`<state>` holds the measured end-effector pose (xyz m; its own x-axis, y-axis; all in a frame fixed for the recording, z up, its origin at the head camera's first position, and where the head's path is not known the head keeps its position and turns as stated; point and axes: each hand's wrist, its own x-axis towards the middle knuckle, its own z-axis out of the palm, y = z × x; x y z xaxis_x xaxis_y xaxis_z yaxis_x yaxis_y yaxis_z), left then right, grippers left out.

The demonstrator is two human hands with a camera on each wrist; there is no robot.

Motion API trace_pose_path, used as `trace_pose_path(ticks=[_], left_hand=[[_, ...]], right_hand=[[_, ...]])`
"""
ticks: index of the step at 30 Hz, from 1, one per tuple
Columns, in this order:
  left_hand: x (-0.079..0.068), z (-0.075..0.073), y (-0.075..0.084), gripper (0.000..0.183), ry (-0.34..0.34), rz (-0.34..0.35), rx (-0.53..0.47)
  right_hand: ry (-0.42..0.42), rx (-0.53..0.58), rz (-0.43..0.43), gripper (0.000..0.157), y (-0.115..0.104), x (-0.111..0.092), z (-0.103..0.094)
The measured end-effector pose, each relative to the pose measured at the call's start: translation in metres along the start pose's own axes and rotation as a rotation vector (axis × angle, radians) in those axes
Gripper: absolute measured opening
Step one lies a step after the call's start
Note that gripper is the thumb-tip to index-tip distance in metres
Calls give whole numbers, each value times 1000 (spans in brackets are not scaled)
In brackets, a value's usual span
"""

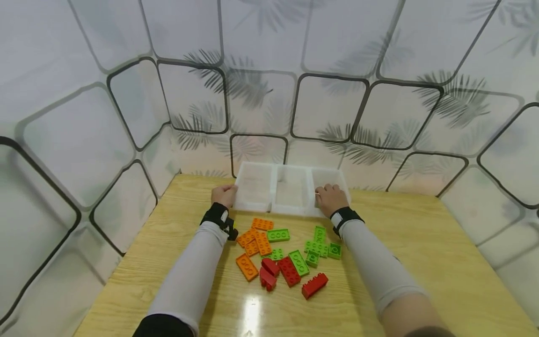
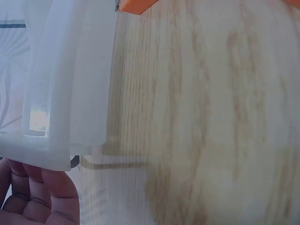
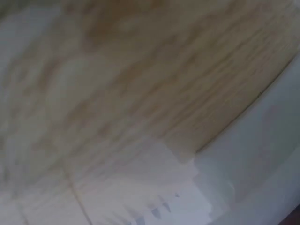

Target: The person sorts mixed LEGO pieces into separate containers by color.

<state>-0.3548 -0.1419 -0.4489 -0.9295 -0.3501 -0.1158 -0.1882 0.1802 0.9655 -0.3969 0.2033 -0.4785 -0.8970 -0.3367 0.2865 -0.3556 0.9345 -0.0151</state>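
Note:
A translucent white tray with three compartments stands at the back of the table. At its left end my left hand grips the rim; in the left wrist view the curled fingers lie against the tray's corner. My right hand reaches over the front wall into the right compartment, fingers bent; whether it pinches anything there is hidden. Between the forearms lie toy building bricks: orange bricks on the left, green bricks toward the right, red bricks nearest me.
The wooden table extends on both sides of the arms. Behind the tray hangs a patterned white curtain, which also runs along both sides. In the right wrist view the tray's wall borders bare wood grain.

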Motion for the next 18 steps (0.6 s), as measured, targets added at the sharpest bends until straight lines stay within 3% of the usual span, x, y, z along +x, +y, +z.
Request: trace_pose_path(ticks=[6,12,18], left_hand=[[1,1,-1,39,-29,-29,0],[4,1,-2,40,-28,-49,24],[9,1,-4,40,-23,-49,33]], right_hand=[[17,55,-102,37,4,-4,-1],[-62,164,-73,47,-1,-9,-17],[-95,153,-128,53,-3,-14,-33]])
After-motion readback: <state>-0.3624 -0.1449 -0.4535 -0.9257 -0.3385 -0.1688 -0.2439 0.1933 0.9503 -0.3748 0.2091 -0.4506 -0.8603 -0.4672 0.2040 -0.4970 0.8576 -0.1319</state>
